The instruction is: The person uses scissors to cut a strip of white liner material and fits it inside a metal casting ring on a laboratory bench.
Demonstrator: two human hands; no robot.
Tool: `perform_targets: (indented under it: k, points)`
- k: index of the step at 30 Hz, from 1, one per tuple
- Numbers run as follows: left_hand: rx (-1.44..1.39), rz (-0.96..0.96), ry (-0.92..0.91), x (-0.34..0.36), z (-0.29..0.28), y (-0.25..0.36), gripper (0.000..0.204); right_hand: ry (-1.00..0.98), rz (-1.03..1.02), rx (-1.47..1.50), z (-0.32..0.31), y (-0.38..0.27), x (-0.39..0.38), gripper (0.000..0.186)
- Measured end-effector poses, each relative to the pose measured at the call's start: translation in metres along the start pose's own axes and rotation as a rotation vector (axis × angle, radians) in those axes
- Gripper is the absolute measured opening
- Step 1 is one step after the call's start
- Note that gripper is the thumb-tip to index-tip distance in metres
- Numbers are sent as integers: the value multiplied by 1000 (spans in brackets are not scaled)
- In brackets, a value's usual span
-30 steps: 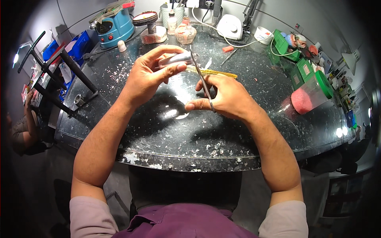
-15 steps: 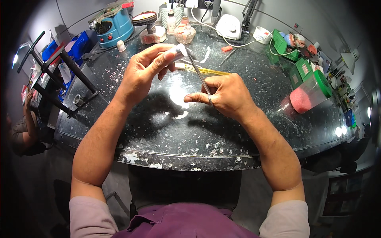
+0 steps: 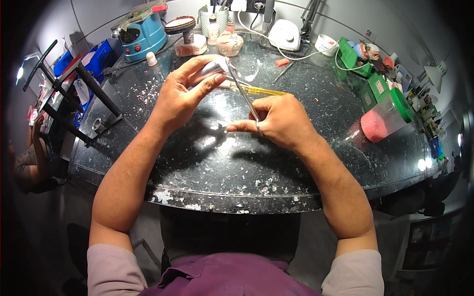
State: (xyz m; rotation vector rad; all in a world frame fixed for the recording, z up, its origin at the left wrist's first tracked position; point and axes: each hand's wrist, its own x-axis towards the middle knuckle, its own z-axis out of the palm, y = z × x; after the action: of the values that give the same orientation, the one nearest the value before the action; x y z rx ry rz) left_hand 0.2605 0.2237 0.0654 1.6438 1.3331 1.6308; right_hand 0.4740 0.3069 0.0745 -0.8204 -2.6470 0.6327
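Note:
My left hand (image 3: 178, 96) is raised above the bench, pinching a shiny, translucent greyish plastic piece (image 3: 209, 70) between thumb and fingers. Slim metal scissors (image 3: 243, 91) are gripped in my right hand (image 3: 284, 118); my thumb passes through a ring handle and points left. Their blades slant up and leftward to the right edge of the plastic piece. How far the blades are spread cannot be made out. Beneath and behind the hands lies a yellow strip-like tool with a pale end (image 3: 266, 91) on the bench.
The dark bench (image 3: 222, 170) is strewn with white flecks. At the right lies a green-lidded jar of pink powder (image 3: 376, 126), beside green trays (image 3: 353, 59). A blue machine (image 3: 143, 42), round-topped stand (image 3: 190, 42) and white device (image 3: 285, 34) stand behind. A black frame (image 3: 96, 89) is left.
My left hand has turned, so the plastic piece sits flatter and its thumb shows lower, beneath it. The scissors and right hand have shifted only slightly.

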Motion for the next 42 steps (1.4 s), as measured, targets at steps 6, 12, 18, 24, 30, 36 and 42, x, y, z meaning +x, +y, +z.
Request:
perform_targets:
  k: [6,12,18,24,30,36,42]
  points:
    - [-147,-36,-27,3,-4,-7,30,-10,-121,-94,3,2,-3,80]
    - [-285,-29,-1,6,-12,-6,26,-74,-181,-56,1,2,-3,78]
    - [-376,-95,99,2,-11,-8,26,-168,-162,-52,-1,-3,-2,75]
    - [-273,-43,77,3,-10,-9,26,-192,-182,-24,0,-3,-3,73]
    - [-81,-86,-35,4,-20,-14,29,-169,-217,5,1,-2,-3,72]
    - [-117,-96,-84,2,-12,-7,25,-172,-257,-6,3,-1,-4,73]
    - [-116,-81,-82,2,-11,-10,26,-163,-255,7,2,-2,-5,74]
